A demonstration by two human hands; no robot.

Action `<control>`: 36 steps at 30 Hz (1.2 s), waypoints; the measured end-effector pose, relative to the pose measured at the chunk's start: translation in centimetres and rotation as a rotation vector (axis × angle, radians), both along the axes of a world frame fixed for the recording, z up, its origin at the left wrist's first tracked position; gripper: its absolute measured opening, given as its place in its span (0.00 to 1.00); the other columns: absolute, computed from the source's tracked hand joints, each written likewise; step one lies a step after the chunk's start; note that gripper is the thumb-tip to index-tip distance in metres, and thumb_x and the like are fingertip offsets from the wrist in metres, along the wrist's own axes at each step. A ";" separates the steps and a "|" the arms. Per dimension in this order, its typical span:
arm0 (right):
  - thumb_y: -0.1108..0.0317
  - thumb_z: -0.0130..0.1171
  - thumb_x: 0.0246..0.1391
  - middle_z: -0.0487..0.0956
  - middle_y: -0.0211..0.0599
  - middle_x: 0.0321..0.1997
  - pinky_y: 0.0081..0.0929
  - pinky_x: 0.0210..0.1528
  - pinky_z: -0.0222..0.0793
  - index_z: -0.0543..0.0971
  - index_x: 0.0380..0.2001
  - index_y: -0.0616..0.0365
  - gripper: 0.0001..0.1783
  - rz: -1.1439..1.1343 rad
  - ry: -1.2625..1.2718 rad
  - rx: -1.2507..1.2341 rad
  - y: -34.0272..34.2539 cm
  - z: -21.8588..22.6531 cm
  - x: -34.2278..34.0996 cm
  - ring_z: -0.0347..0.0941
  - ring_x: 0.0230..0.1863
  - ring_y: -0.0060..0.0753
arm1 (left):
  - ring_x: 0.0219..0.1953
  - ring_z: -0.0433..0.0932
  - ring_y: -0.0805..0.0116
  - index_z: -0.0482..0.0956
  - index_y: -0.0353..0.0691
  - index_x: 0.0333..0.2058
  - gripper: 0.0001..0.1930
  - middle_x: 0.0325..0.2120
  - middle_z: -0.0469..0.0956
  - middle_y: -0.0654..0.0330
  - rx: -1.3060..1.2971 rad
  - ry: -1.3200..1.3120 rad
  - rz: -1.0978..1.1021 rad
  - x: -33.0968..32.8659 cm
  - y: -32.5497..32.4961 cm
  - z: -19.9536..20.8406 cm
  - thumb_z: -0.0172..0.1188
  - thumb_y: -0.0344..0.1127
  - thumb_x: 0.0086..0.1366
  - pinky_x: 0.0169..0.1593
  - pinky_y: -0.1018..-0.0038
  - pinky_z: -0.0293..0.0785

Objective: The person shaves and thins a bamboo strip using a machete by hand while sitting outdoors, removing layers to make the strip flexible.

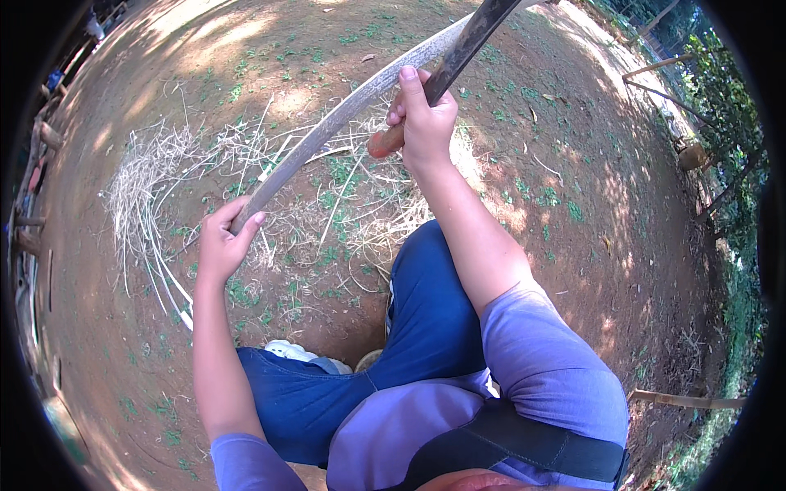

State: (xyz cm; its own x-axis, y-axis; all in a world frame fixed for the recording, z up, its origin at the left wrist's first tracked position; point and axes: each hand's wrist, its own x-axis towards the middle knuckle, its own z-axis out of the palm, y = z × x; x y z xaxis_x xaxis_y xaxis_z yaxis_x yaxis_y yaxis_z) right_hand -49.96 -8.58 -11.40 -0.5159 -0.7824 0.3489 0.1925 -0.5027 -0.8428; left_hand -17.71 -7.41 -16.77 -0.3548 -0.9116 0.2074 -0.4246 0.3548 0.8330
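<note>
My left hand (pixel 223 244) is closed around the lower end of a long, flat, greyish bamboo or wood strip (pixel 336 121). The strip slants up and to the right past the top of the view, bowing slightly. In my right hand (pixel 428 132) is a machete (pixel 473 47): its rounded, reddish-brown handle end sticks out below my fist, and its dark blade points to the upper right. My right thumb lies along the tool, close to the strip. Near the top the blade and strip cross or overlap; I cannot tell whether they touch there. The blade's tip is outside the view.
Pale shavings and thin strips (pixel 155 176) litter the brown dirt ground (pixel 565 270) beyond my bent, blue-trousered knees (pixel 434 303). Leafy bushes (pixel 729 106) and wooden poles (pixel 659 67) line the right side. Logs (pixel 51 135) stand along the left edge.
</note>
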 end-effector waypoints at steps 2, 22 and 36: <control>0.60 0.66 0.65 0.69 0.26 0.20 0.22 0.23 0.67 0.77 0.41 0.62 0.15 0.008 -0.032 0.001 0.1 0.1 -0.4 0.66 0.19 0.19 | 0.26 0.68 0.82 0.84 0.34 0.44 0.12 0.22 0.75 0.72 0.042 0.013 -0.023 -0.3 -0.1 -0.2 0.68 0.35 0.66 0.30 0.78 0.62; 0.42 0.49 0.72 0.66 0.25 0.21 0.22 0.27 0.66 0.68 0.64 0.72 0.39 0.081 0.083 0.003 1.0 0.5 -1.9 0.64 0.23 0.20 | 0.23 0.56 0.82 0.82 0.37 0.54 0.26 0.22 0.59 0.74 0.393 0.181 -0.203 -3.4 1.2 1.6 0.45 0.53 0.80 0.27 0.81 0.53; 0.41 0.46 0.72 0.84 0.44 0.41 0.17 0.15 0.57 0.78 0.29 0.62 0.34 0.450 0.459 -0.014 2.5 -0.6 3.6 0.68 0.17 0.13 | 0.20 0.59 0.85 0.71 0.34 0.53 0.26 0.26 0.63 0.69 0.692 0.878 -0.224 -2.5 3.1 6.6 0.36 0.53 0.82 0.21 0.87 0.59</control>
